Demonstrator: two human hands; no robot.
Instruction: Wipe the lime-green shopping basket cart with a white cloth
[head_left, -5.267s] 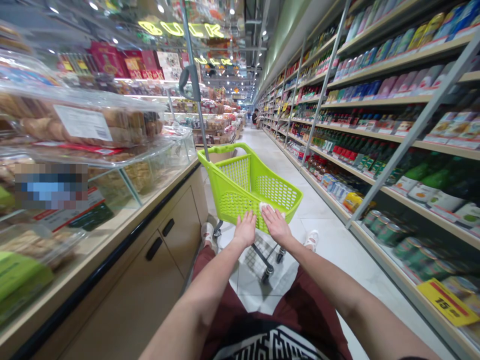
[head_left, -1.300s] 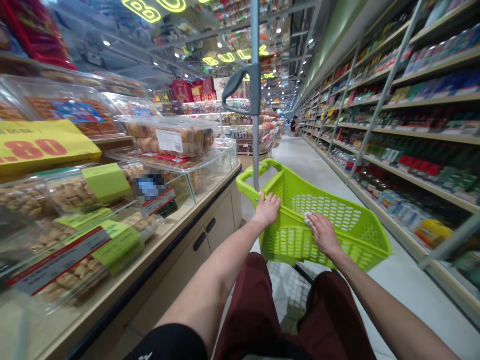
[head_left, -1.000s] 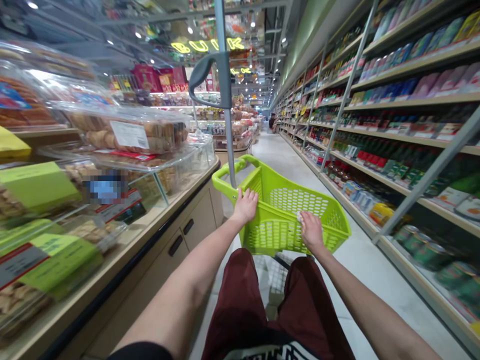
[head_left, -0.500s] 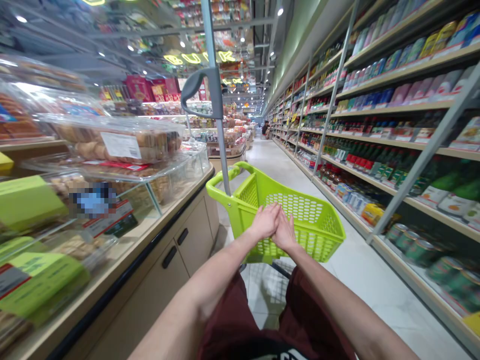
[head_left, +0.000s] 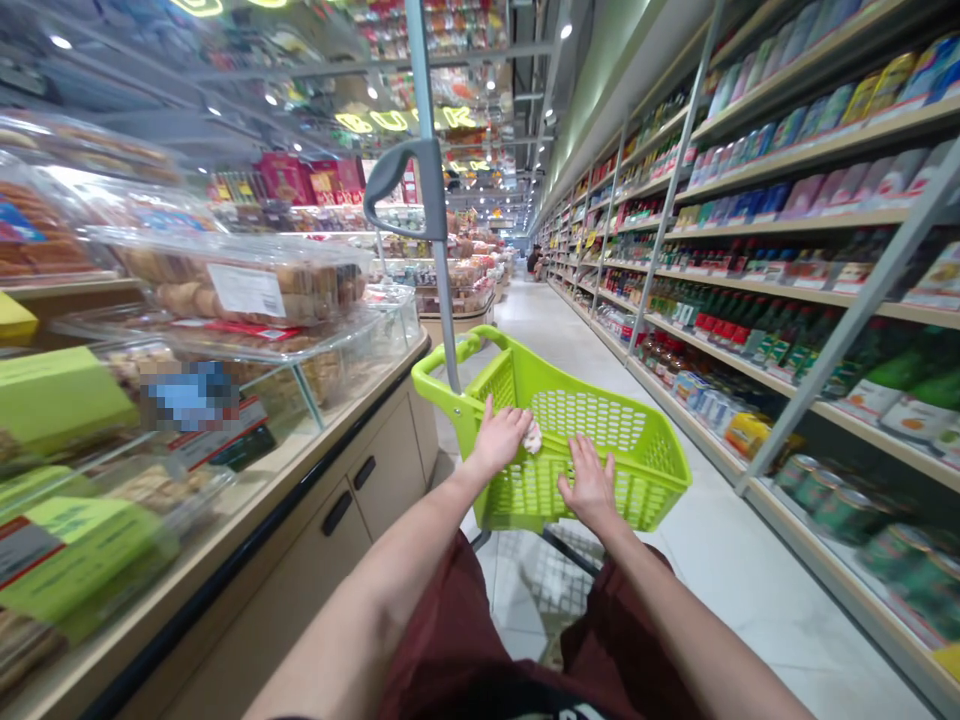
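Note:
A lime-green shopping cart (head_left: 600, 395) with perforated basket walls stands in front of my legs. Over its near side, my left hand (head_left: 504, 440) has a small white crumpled tissue (head_left: 532, 436) at its fingertips, with the thumb pointing up. A short gap to the right, my right hand (head_left: 591, 482) is empty, its fingers stretched and the thumb apart. It hovers at the near rim of the basket; whether it touches the rim I cannot tell.
On the left runs a wooden counter (head_left: 300, 530) with glass bins and clear boxes of baked goods (head_left: 247, 285). A grey pole with a handle (head_left: 409, 190) rises beside the cart. Shelves of cans and bottles (head_left: 795, 290) line the right. A person (head_left: 535, 262) is far down the aisle.
My hands, clasped together over the basket before, have come apart. The left moved left and shows the white tissue; the right moved slightly right and opened.

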